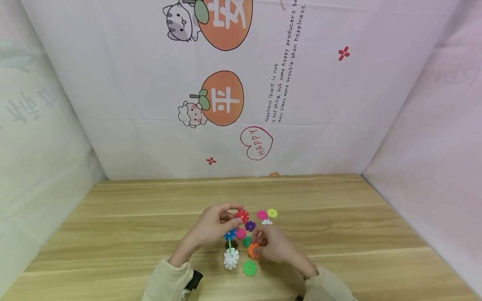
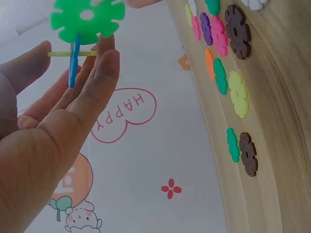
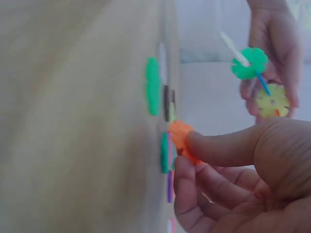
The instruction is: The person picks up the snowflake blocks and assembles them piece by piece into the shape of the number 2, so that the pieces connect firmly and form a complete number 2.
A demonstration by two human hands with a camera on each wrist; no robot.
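Note:
My left hand (image 1: 212,225) pinches a yellow snowflake disc (image 3: 272,100) between thumb and fingers, raised above the table. Joined to it by their slots are a blue disc (image 1: 230,234) and a green disc (image 2: 97,30). A white disc (image 1: 231,256) hangs off the green one, and a red disc (image 1: 242,215) shows at the left fingertips. My right hand (image 1: 276,244) pinches a single orange disc (image 3: 181,138) by its edge, low over the table and apart from the joined discs. Its lower fingers are curled in.
Loose discs lie on the wooden table (image 1: 150,234): bright green (image 1: 249,268), dark green (image 1: 247,241), purple (image 1: 250,226), pink (image 1: 262,215), yellow (image 1: 272,212), white (image 1: 266,222) and brown (image 2: 249,154), among others. Printed white cloth walls (image 1: 320,125) enclose the back and sides.

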